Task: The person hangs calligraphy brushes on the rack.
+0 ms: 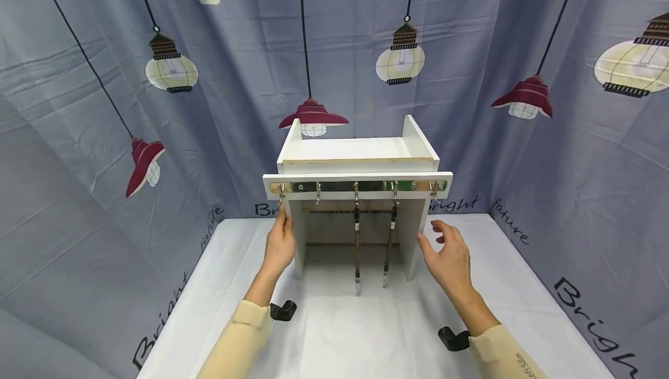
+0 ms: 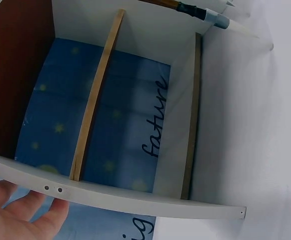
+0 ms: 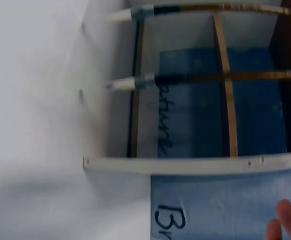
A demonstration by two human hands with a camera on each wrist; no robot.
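Observation:
A white wooden shelf (image 1: 360, 165) stands upright, with a hook rail (image 1: 334, 196) across its front. Two calligraphy brushes (image 1: 358, 251) hang tip down from the middle hook and the one right of it; their pale tips point at the table. My left hand (image 1: 279, 244) holds the left side panel (image 2: 115, 200), fingers on its outer face and thumb close to its front edge. Just outside the right side panel (image 3: 195, 166), my right hand (image 1: 448, 253) is held apart from it, fingers loosely bent and nothing in them.
A white cloth (image 1: 360, 338) covers the table under the shelf. Behind and on both sides hangs a blue-grey curtain (image 1: 355, 77) printed with lamps and lettering. Black wrist-worn pieces (image 1: 283, 310) stick out inward from both forearms. A wooden crossbar (image 2: 96, 100) runs across the shelf's back.

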